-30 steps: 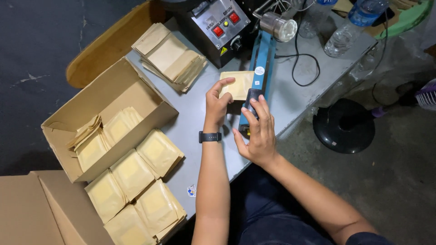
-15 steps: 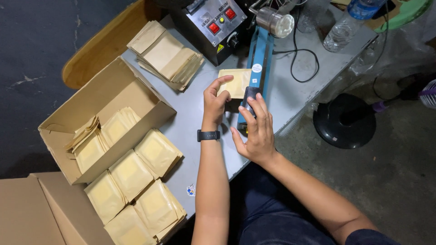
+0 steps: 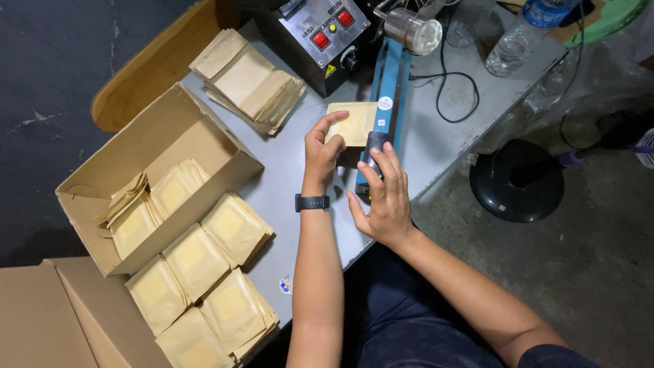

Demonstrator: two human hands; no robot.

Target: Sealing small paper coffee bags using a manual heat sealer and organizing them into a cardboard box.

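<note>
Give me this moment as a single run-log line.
left hand: holds tan pouch at blue sealer bar | right hand: fingers on sealer handle | box: pouches inside

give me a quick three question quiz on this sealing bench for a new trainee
1. True or false: the left hand holds a kraft pouch against the blue sealer arm.
2. Where does the right hand rest?
A. on the sealer arm's black handle
B. on the water bottle
C. inside the cardboard box
3. Fill in: the left wrist wears a black ____.

Key: 1 true; 2 A; 3 watch.
</note>
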